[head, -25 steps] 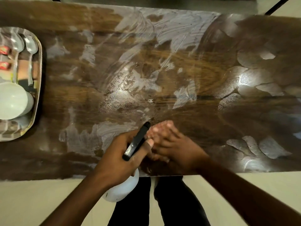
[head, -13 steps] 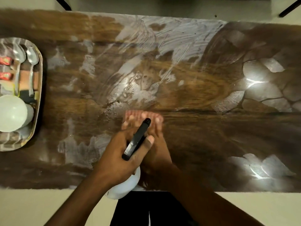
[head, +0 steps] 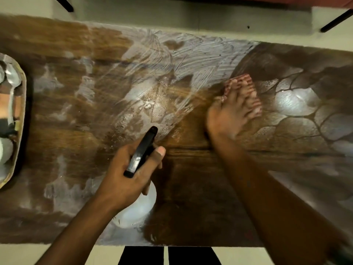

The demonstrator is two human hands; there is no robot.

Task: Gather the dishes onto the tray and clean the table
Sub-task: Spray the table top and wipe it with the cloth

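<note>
Red-striped cloth (head: 242,81) lies under right hand (head: 229,115), fingers spread flat, pressing it onto table (head: 191,178), well right of tray (head: 23,111). Left hand (head: 124,175) grips spray bottle (head: 141,152), nearer tray, nozzle pointing away.

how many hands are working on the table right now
2. The left hand grips the spray bottle over the front of the table; the right hand presses a striped cloth on it, farther back and to the right. No others seem hidden.
</note>
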